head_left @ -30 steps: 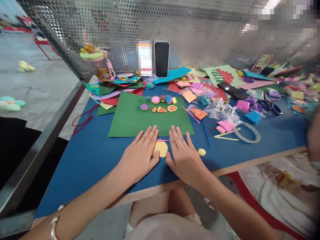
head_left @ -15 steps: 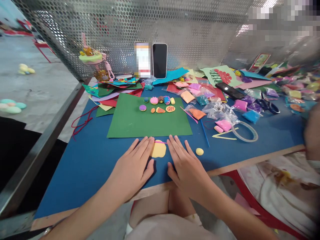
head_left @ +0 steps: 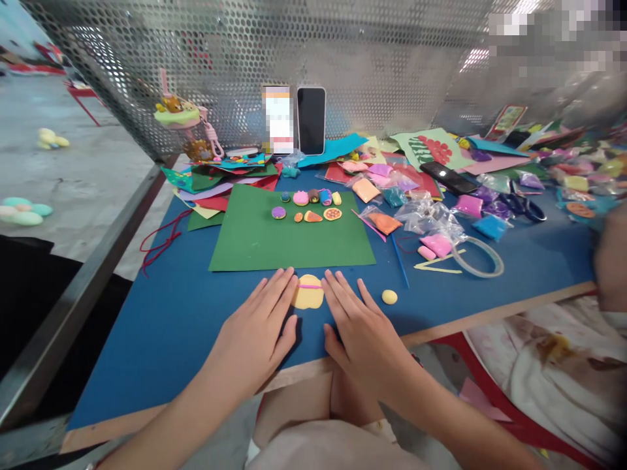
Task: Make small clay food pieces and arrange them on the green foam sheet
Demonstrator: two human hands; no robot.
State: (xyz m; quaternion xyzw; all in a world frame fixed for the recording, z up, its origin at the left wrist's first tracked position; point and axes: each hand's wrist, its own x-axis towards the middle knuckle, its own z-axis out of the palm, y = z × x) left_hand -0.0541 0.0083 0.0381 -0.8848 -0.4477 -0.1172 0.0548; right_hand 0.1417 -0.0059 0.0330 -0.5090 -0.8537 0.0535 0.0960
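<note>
L hand [head_left: 255, 325] and R hand [head_left: 361, 321] are both held palm down, opened flat w/ fingers stretched fwd; nothing is seen gripped by either. A pink stick [head_left: 309, 286] is laid crosswise over the upper part of a flat yellow clay pc [head_left: 307, 299], its ends met by the fingertips on each side; whether it's pressed hard can't be told. The yellow pc is set on the blue surface [head_left: 161, 346], btwn the two hands, just below the near edge of a green sheet [head_left: 289, 248].

On the sheet, small clay pcs are lined up in two rows, incl. a purple round [head_left: 279, 213] and a pizza-like disc [head_left: 332, 214]. A yellow ball [head_left: 389, 297] is placed to the R of the R hand, apart from it. Farther R, a blue stick [head_left: 400, 267], a bag of orange clay [head_left: 385, 223] and a clear ring [head_left: 482, 269] are scattered. At the back, a dark-screened phone [head_left: 311, 121] is propped vs. the perforated metal panel [head_left: 392, 78].
</note>
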